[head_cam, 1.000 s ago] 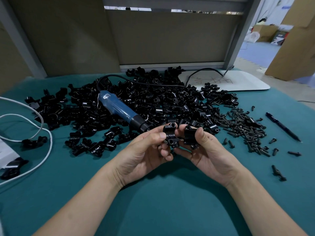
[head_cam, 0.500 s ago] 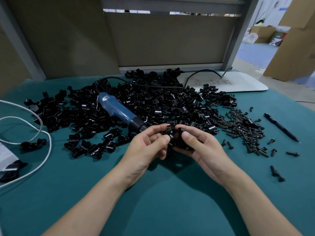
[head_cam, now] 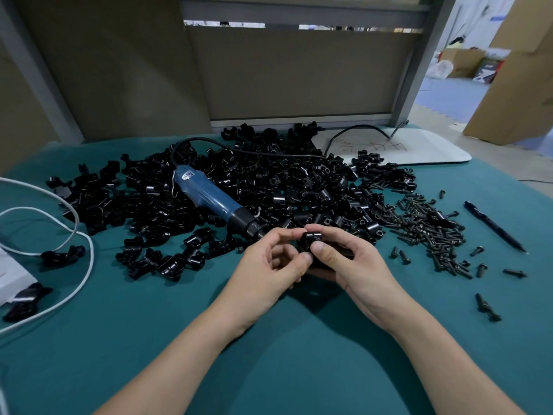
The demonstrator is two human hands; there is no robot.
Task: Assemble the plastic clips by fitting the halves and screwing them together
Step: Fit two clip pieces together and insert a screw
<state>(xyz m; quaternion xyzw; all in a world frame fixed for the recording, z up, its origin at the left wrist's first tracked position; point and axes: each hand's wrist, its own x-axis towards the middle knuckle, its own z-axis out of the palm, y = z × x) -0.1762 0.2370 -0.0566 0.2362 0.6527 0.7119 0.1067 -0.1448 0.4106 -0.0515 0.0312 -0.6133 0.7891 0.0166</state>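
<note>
Assembly workshop; clip-half heap [head_cam: 269,187], screws [head_cam: 425,229], electric screwdriver [head_cam: 215,202], cardboard boxes [head_cam: 520,85].

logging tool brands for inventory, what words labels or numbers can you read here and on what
No text here reads clearly.
Label on the blue electric screwdriver: too small and blurred.
Handwritten marks on the white board: scrawl, not legible.
Print on the cardboard boxes far back: blurred.

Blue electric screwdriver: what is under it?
The blue electric screwdriver lies across the heap of black plastic clip halves, which covers the teal cloth beneath. Its bit end is hidden behind the left hand gripping a black clip.
</note>
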